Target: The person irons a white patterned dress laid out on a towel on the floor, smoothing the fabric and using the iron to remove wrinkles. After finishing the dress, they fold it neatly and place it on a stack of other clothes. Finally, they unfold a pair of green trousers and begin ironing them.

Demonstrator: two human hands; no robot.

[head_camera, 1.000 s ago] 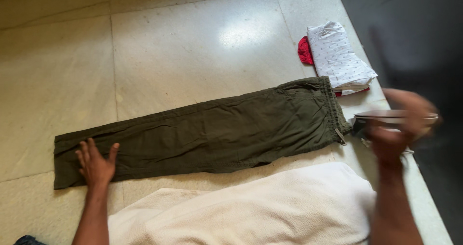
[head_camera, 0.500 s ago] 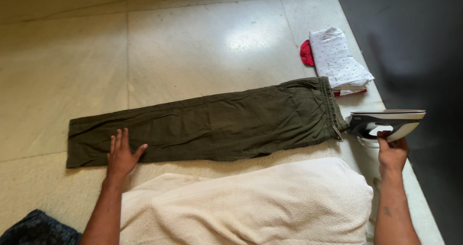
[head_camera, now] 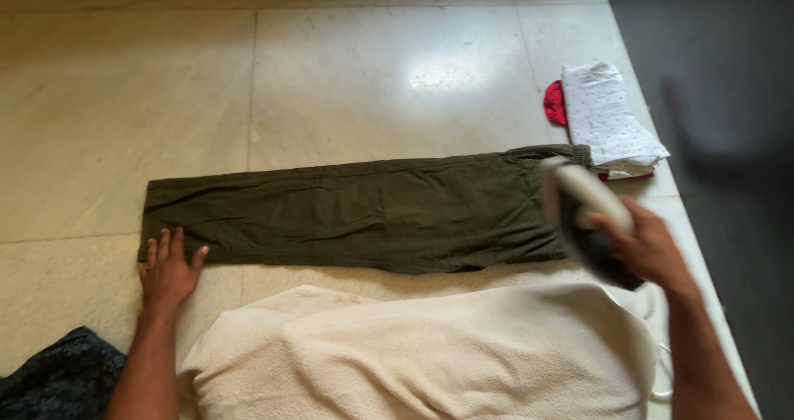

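Currently, olive-green trousers (head_camera: 364, 213) are laid flat, lengthwise, on the tiled floor (head_camera: 331, 73). L hand (head_camera: 169, 271) is pressed flat, fingers spread, on the hem end of the trousers; nothing gripped. R hand (head_camera: 649, 250) is closed around a white/black clothes iron (head_camera: 583, 217), held at the waistband end; contact w/ fabric can't be told. Cream towel (head_camera: 430, 354) lies nearest the camera. Folded white patterned garment (head_camera: 612, 122) sits beyond the waistband.

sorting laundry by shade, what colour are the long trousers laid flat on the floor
Dark olive green, plain with no pattern: the long flat trousers, seen best in the head view.
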